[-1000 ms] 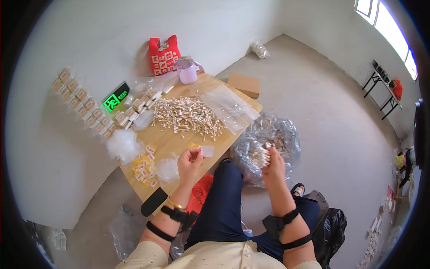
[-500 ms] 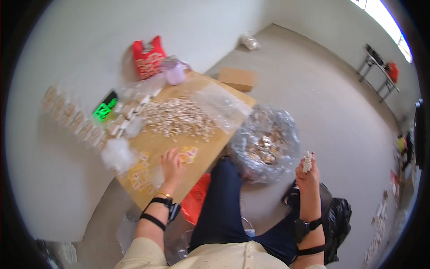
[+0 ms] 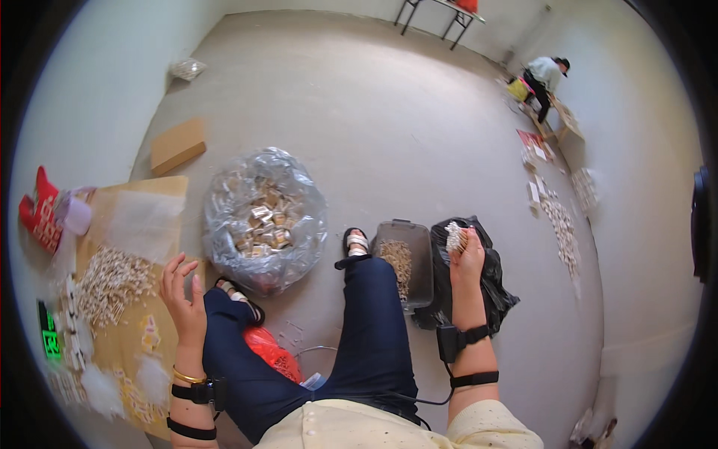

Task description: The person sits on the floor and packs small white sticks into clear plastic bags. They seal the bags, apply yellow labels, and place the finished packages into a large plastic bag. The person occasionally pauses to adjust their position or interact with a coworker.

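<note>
My right hand (image 3: 467,258) is closed around a bundle of cotton swabs (image 3: 455,238), their white tips bunched together. It is held up over a black plastic bag (image 3: 490,288), beside a grey bin (image 3: 419,280) with loose swabs (image 3: 395,263) inside. My left hand (image 3: 182,294) hangs at the edge of the wooden table (image 3: 166,305), fingers spread and holding nothing. On that table lie a heap of cotton swabs (image 3: 112,284) and several small yellow-and-white cards (image 3: 150,333).
A large clear plastic bag (image 3: 224,206) full of small packs (image 3: 262,217) stands beyond my left knee. Red bag (image 3: 271,350) lies between my legs. A cardboard box (image 3: 178,146) sits behind the table. A person (image 3: 544,78) bends over at the far right, near scattered white packs (image 3: 557,228).
The view has swung to the right, bringing the grey bin and the other person into sight. My left hand has come up off the cards on the table. My right hand still holds the swabs.
</note>
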`<state>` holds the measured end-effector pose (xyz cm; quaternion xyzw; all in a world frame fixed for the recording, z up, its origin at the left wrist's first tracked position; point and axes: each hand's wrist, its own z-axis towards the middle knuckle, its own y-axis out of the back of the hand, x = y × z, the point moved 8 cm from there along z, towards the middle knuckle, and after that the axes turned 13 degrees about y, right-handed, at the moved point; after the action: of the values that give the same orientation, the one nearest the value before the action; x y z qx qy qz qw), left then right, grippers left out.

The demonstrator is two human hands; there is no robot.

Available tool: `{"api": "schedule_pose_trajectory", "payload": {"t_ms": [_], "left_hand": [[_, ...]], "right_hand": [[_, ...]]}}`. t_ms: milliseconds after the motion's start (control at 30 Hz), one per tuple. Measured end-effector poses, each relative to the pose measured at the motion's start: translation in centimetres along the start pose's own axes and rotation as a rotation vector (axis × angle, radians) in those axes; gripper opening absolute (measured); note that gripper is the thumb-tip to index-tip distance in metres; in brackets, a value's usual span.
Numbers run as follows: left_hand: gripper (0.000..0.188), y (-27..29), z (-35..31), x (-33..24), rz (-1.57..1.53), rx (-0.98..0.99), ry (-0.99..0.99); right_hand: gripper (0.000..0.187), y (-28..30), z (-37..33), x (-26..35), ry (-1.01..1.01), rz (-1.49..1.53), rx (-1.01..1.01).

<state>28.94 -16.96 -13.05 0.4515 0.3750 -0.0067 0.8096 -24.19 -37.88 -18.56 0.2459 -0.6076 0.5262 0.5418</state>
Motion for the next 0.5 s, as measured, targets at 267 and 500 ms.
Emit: {"api": "schedule_pose_trajectory", "payload": {"t_ms": [267, 500], "left_hand": [[0.019, -8.6, 0.5, -5.7, -0.014, 0.218, -0.076], [0.019, -13.1, 1.4, -4.7, -0.023, 0.325, -0.042]], "right_hand": [[0.081, 16.9, 0.0, -17.5, -0.689, -0.668, 0.059], [0.032, 17.9, 2.4, -22.0, -0.548, -0.866, 0.169]]}}
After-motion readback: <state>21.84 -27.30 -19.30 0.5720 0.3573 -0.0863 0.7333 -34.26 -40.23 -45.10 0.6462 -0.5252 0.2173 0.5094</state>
